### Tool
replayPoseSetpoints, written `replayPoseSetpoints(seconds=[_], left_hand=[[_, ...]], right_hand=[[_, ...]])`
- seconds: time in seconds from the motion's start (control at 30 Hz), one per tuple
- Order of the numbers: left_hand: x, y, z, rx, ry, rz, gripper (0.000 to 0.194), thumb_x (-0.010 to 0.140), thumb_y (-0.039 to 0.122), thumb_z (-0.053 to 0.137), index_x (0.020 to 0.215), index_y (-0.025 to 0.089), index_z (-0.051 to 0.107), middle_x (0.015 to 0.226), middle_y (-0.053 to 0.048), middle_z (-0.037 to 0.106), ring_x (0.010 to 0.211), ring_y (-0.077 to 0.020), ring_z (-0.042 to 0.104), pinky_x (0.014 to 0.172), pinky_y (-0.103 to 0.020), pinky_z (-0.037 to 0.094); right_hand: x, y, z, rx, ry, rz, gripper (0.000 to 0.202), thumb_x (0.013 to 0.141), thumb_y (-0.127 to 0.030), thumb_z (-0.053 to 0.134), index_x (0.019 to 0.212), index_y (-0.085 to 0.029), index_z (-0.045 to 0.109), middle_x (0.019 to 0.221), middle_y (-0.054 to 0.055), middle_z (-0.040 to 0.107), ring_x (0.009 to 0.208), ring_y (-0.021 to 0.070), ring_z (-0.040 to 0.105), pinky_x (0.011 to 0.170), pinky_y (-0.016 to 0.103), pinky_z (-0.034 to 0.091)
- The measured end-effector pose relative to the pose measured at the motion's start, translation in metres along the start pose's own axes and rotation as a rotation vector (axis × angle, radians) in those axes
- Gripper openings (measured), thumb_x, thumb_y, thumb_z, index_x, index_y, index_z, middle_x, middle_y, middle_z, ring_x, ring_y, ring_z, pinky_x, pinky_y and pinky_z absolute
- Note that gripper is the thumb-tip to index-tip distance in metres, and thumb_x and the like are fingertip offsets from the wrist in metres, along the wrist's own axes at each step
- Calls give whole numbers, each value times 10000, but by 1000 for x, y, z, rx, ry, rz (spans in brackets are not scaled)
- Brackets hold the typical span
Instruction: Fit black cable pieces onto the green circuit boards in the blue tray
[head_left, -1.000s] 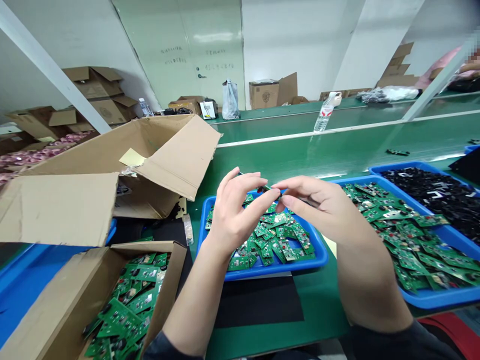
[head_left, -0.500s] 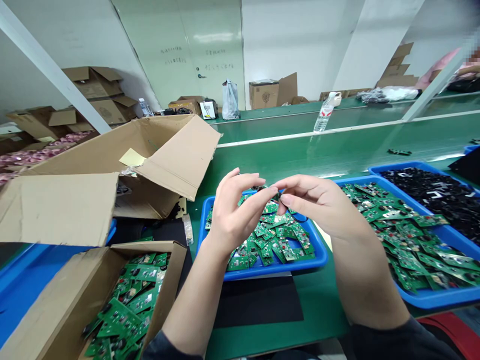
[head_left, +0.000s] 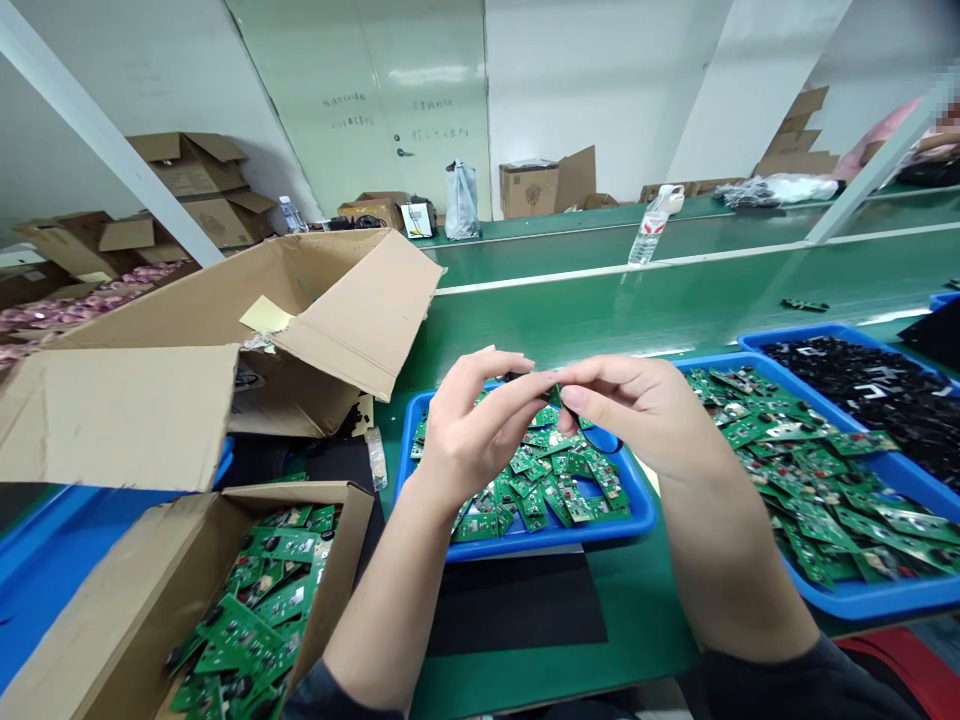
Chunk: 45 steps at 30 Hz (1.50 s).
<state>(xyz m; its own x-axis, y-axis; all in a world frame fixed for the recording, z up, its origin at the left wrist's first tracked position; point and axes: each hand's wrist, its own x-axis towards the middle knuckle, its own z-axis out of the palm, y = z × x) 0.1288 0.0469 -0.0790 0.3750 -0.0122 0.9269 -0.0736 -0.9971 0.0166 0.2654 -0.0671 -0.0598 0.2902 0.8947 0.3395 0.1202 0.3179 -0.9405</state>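
Observation:
My left hand [head_left: 476,415] and my right hand [head_left: 630,405] meet above the middle blue tray [head_left: 525,549]. Between their fingertips is a small green circuit board [head_left: 555,394], mostly covered by the fingers. Both hands pinch it, thumbs against forefingers. A thin black strip [head_left: 611,446] hangs in a curve below my right fingers; whether it joins the board is hidden. Beneath the hands, many loose green circuit boards [head_left: 525,495] with black and red parts fill the tray.
At right stand a blue tray of boards [head_left: 870,600] and another of small black parts [head_left: 832,328]. An open carton of boards [head_left: 172,560] sits at lower left, a large open carton [head_left: 135,400] behind it. A water bottle [head_left: 649,232] stands on the ledge. A co-worker's pink sleeve [head_left: 874,135] shows far right.
The fingertips have shifted slightly at the board, and my left fingers sit a little lower. More of the black strip shows beneath my right hand.

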Motion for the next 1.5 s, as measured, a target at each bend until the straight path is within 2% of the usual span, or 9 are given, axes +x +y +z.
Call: replayPoseSetpoints(seconds=[0.3, 0.57, 0.77, 0.9, 1.07, 1.23, 1.5], left_hand=[[1, 1, -1, -32, -12, -23, 251, 815, 130, 674, 1050, 192, 614, 1003, -64, 620, 900, -160, 632, 830, -343, 572], [0, 4, -3, -15, -47, -44, 271, 817, 163, 684, 1075, 203, 610, 989, -63, 639, 888, -157, 632, 770, -286, 571], [4, 6, -2, -39, -24, -101, 238, 836, 170, 666, 1059, 197, 587, 942, -42, 647, 864, -142, 637, 744, -266, 563], [4, 7, 0, -82, -40, -98, 235, 844, 171, 659, 1061, 185, 570, 945, -48, 639, 884, -139, 630, 762, -271, 568], [1, 4, 1, -126, -3, -163, 297, 826, 161, 679, 1094, 180, 553, 984, -62, 624, 910, -149, 625, 737, -271, 586], [0, 0, -2, -125, -5, -165, 288, 839, 190, 670, 1103, 193, 555, 982, -58, 621, 910, -151, 622, 718, -269, 588], [3, 0, -2, -138, -22, -131, 333, 804, 169, 707, 1103, 207, 565, 979, -45, 624, 901, -148, 626, 761, -286, 586]], right_hand=[[-2, 1, 0, -42, -2, -12, 178, 824, -351, 680, 849, -175, 695, 622, 12, 673, 580, 130, 648, 553, 238, 553], [-2, 5, 4, -96, 68, -55, 57, 809, -182, 616, 834, -184, 667, 625, -3, 670, 572, 128, 652, 528, 221, 541], [-3, 4, 9, -86, 101, -83, 70, 816, -204, 618, 867, -194, 665, 667, 0, 673, 591, 135, 656, 559, 249, 559], [-4, -1, 6, -12, 80, 10, 81, 796, -222, 652, 868, -185, 648, 590, -19, 647, 524, 120, 628, 516, 232, 534], [0, -1, 3, 147, -42, 163, 217, 760, -350, 717, 803, -178, 592, 479, -45, 599, 416, 105, 567, 463, 226, 494], [3, 3, 4, 152, -75, 105, 273, 761, -433, 709, 780, -174, 627, 562, -16, 631, 518, 127, 622, 543, 255, 524], [2, 4, -1, -38, -14, 14, 152, 797, -300, 657, 706, -179, 643, 553, -22, 602, 519, 105, 575, 516, 221, 483]])
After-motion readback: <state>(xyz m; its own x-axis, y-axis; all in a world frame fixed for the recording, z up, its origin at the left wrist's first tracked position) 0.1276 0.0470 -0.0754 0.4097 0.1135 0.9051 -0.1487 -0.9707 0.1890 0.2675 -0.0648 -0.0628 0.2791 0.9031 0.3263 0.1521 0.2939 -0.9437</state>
